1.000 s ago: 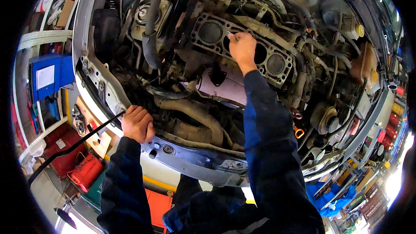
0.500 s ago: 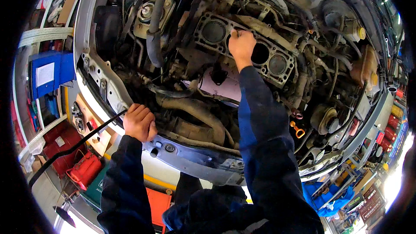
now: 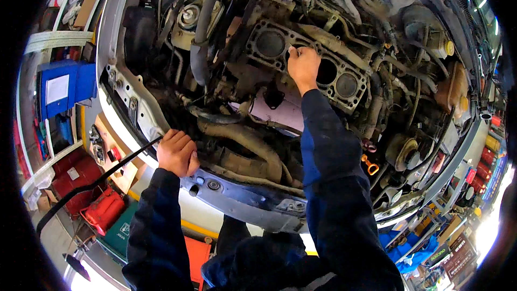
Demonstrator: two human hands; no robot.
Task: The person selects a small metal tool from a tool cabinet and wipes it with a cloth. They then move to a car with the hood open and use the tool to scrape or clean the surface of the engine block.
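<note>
Compared with the moment before, the right hand (image 3: 303,66) has moved a little to the left along the grey metal engine block with three round cylinder openings (image 3: 344,83), and now it lies between the first and the second opening; its fingers are curled down on the top surface, but I cannot tell if they hold something small. The left hand (image 3: 176,152) stays where it was, on the front edge of the silver-blue car body panel (image 3: 237,196), closed around the long thin black rod (image 3: 97,183) that goes down to the left (its far end goes out of view near the floor). Both arms wear dark blue sleeves. The engine bay is dirty and full of black rubber hoses (image 3: 202,32) and cables. Around the car is a workshop: a red plastic canister (image 3: 105,210) on the floor at the left, a blue cabinet (image 3: 62,83) above it, and shelves with coloured bottles (image 3: 487,153) at the right.
</note>
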